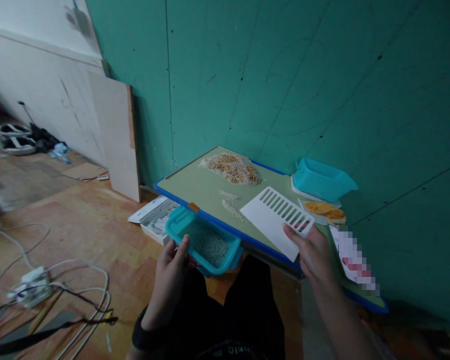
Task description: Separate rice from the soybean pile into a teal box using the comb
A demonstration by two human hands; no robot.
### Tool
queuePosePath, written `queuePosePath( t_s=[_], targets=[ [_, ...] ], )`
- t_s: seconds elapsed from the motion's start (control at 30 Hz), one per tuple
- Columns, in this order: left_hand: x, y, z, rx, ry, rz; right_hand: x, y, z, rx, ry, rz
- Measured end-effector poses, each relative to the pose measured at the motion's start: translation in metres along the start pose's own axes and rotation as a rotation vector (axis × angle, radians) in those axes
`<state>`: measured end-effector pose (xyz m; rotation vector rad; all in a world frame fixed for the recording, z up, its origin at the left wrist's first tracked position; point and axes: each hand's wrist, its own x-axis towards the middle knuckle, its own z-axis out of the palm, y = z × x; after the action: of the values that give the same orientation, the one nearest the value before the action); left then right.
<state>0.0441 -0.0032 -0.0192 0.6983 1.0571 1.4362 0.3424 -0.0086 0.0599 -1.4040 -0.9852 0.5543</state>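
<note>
My left hand (174, 267) grips the near rim of a turquoise plastic tub (230, 267), thumb over the edge. Inside the tub lie pale grains (206, 242), and it is held just below the table's front edge. A white slotted scraper (264, 217) is in my right hand (311, 245), its flat blade down near the tabletop. Left of the blade is a small streak of pale grains (232, 205). Farther back on the green tabletop (187, 180) spreads a heap of yellow kernels mixed with pale grains (234, 170).
A second turquoise tub (320, 177) stands at the table's back right, by a packet with orange contents (324, 211). The green wall (217, 75) rises behind. On the floor are an opened white box (155, 217) and a power strip (33, 287) with loose cables.
</note>
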Motion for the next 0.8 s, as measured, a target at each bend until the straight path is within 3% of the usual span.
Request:
queuePosePath(
  t_s=[0.27,0.53,0.67,0.8],
  targets=[
    [0.001,0.002,0.002,-0.010,-0.005,-0.016,0.003,-0.002,0.052,0.071,-0.096,0.037],
    [0.002,0.007,0.003,-0.036,-0.024,-0.045,-0.001,-0.003,0.084,0.095,-0.234,0.080],
    [0.003,0.006,0.001,-0.034,-0.025,-0.033,0.004,-0.008,0.080,0.200,-0.251,0.109],
    [0.005,0.004,-0.001,-0.028,-0.020,-0.023,0.027,-0.005,0.044,0.180,-0.042,0.006]
  ],
)
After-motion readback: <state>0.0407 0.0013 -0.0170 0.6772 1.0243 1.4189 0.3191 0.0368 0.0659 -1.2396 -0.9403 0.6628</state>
